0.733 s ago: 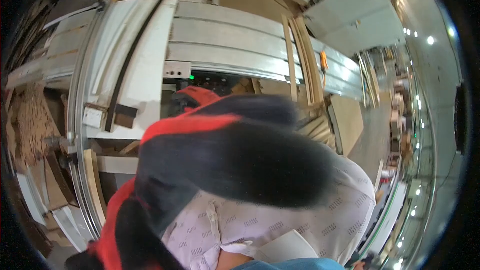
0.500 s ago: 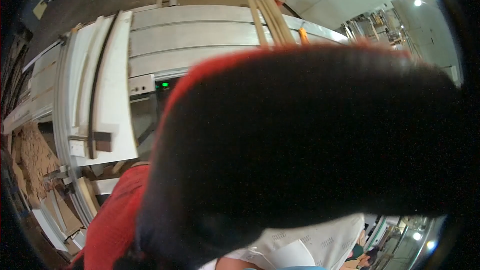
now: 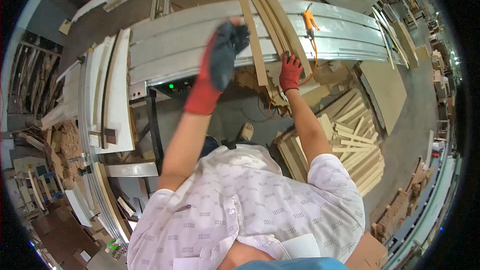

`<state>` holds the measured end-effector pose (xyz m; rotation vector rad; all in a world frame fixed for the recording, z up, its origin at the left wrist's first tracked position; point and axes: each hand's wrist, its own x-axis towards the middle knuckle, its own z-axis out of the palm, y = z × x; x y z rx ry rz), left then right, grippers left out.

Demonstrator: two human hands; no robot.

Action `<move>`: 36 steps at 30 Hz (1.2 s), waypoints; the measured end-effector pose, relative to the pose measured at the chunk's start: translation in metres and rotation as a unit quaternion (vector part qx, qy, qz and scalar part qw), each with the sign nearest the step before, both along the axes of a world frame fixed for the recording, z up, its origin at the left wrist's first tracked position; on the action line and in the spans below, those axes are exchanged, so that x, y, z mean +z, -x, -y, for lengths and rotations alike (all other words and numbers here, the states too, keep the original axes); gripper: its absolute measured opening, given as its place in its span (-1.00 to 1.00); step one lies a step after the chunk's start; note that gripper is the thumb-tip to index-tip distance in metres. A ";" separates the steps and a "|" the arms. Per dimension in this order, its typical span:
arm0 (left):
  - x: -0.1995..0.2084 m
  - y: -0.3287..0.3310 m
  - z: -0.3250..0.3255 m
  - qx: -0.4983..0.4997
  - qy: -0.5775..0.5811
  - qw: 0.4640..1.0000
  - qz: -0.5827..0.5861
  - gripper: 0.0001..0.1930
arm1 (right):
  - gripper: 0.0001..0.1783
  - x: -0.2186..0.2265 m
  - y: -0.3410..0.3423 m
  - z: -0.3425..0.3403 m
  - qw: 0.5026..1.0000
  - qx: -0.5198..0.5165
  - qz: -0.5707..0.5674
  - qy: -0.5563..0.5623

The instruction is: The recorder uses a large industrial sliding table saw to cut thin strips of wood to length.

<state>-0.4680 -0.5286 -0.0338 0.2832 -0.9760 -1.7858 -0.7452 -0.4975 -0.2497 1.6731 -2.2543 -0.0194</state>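
Several long wooden strips (image 3: 284, 25) lie across the metal table, their near ends reaching past its front edge. My right hand (image 3: 291, 72), in a red glove with dark fingertips, rests at the near part of these strips with its fingers spread. Apart from them to the left lies a single strip (image 3: 254, 45). Just left of that strip is my left hand (image 3: 226, 52), raised over the table in a red glove with a dark palm. Its fingers are smeared by motion, so whether they hold anything does not show.
An orange air blow gun (image 3: 310, 20) with a hose lies right of the strips on the metal table (image 3: 190, 25). White panels (image 3: 117, 105) stand at the left. Stacked wood offcuts (image 3: 350, 140) sit low at the right, near a leaning board (image 3: 382, 90).
A dark-palmed red glove that covered most of the view has moved away from the camera. Both hands now show out at the table, the right one on the strips.
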 end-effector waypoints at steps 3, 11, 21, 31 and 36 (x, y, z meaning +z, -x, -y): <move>-0.179 0.023 0.054 -0.009 -0.379 0.873 0.308 -0.34 | -0.32 -0.001 -0.030 0.018 0.998 0.048 0.027 0.033; -0.291 0.085 0.029 0.099 -0.362 0.883 0.281 -0.39 | -0.40 0.017 -0.072 -0.030 0.729 0.102 0.667 0.114; -0.199 -0.013 -0.031 -0.021 -0.355 0.916 0.183 -0.51 | -0.43 -0.009 -0.106 -0.053 0.514 -0.002 0.856 0.050; -0.245 -0.054 -0.032 0.025 -0.232 0.934 0.270 -0.59 | -0.49 -0.008 -0.160 -0.043 0.365 -0.045 0.930 0.018; -0.257 -0.072 -0.025 0.057 0.015 0.915 0.400 -0.55 | -0.63 -0.036 -0.169 -0.035 0.299 -0.122 0.946 0.038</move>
